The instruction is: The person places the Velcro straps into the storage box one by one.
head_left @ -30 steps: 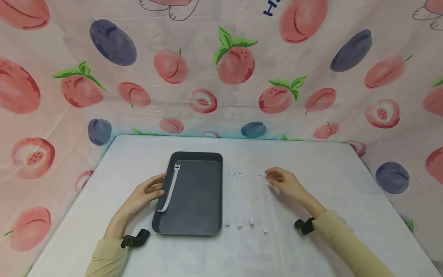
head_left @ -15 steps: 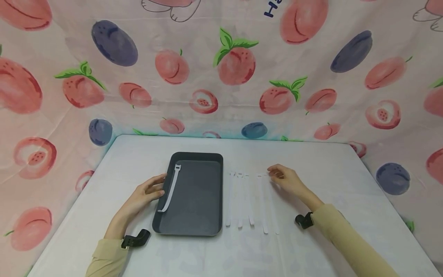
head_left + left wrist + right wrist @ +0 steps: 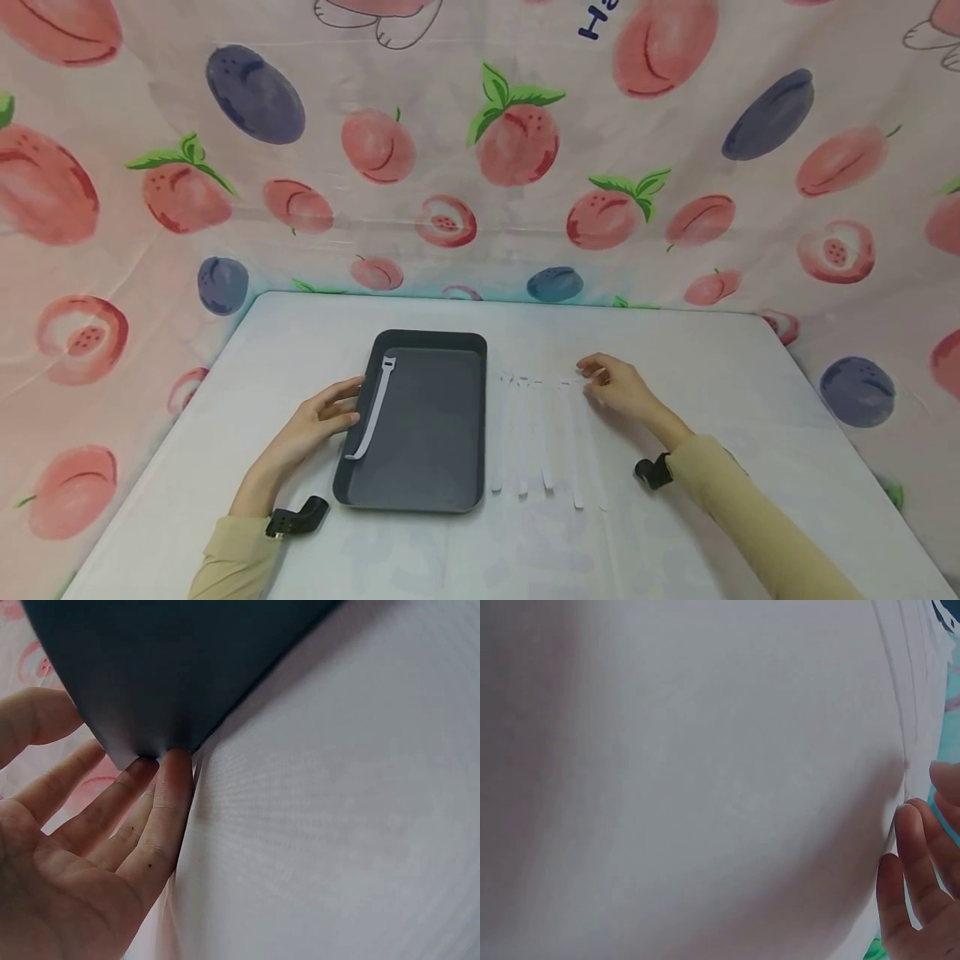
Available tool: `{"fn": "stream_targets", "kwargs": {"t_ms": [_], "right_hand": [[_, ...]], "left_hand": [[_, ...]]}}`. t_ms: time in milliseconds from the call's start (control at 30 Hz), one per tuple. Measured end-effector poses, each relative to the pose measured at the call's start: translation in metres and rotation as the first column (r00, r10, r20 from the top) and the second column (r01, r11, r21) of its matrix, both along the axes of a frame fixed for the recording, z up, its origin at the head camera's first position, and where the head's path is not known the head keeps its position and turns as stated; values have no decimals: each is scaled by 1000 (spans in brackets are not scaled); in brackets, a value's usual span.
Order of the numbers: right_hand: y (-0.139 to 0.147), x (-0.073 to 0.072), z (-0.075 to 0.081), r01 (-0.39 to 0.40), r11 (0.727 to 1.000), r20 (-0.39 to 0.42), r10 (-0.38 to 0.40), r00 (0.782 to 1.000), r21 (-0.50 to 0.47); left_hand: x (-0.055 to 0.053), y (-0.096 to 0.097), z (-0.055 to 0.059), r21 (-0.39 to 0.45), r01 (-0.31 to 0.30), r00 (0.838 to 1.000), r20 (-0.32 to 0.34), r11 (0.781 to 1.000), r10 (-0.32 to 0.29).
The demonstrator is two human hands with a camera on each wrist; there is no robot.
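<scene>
Peach-printed cloth [image 3: 442,158] is hung behind a white table [image 3: 675,533]. Since a second ago, the right hand [image 3: 621,390] has been parted slightly at thumb and forefinger. White strips [image 3: 573,446] beside it are nearly lost against the table; whether one is touched cannot be told. One slotted strip [image 3: 377,413] is laid in the dark tray [image 3: 431,450], whose left side is touched by the left hand [image 3: 315,423], fingers spread.

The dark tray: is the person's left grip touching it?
Touching. The left wrist view shows the left grip with fingertips against the outer side of the dark tray, no gap.
</scene>
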State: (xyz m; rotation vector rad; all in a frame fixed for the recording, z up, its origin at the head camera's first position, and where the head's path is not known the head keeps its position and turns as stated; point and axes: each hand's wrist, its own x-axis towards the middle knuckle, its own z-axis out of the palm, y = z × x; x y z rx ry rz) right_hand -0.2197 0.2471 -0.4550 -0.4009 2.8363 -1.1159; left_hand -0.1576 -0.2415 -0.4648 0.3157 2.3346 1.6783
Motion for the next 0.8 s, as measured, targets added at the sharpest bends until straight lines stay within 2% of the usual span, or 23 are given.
{"fn": "stream_targets", "kwargs": {"t_ms": [133,433,800], "right_hand": [[-3,0,1,1,1000,11,-1,1000,7],[-8,-3,-2,-26,997,-35,28,999,75],[-9,-5,-5,-8,994,-35,12,999,110]], "left_hand": [[0,0,-1,4,-1,1000,1,1000,1],[-1,0,-3,2,-7,1000,2,1000,7],[-1,-1,-2,-5,-3,1000,-5,1000,3]]}}
